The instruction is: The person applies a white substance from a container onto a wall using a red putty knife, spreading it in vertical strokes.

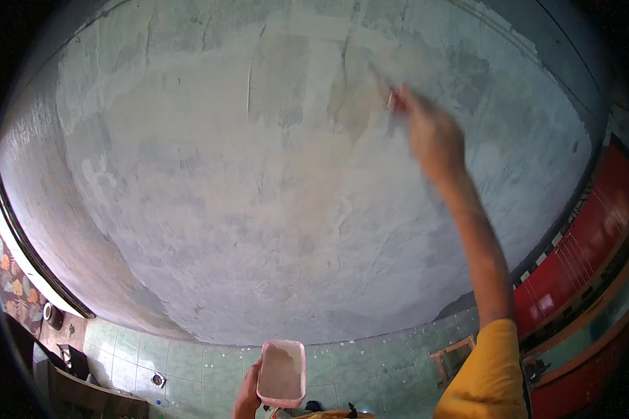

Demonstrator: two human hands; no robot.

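Note:
Before me rises a plastered wall [215,209] with uneven grey-white patches and several vertical trowel ridges near its upper part. My right hand [437,136], arm raised, grips a blurred tool with a red handle [396,100], which looks like a putty knife. Its thin end points up and left at the wall; blur hides whether it touches. Low in the view, my left hand [249,390] holds a pink rectangular plastic tub [282,403] by its left side. Pale residue coats the inside of the tub; how much it holds I cannot tell.
Green floor tiles [183,361] with white spatters run along the wall's foot. A small wooden frame [440,366] stands at lower right, near a glossy red panel [555,277]. Dark furniture [94,393] occupies the lower left. A small round object [158,379] lies on the tiles.

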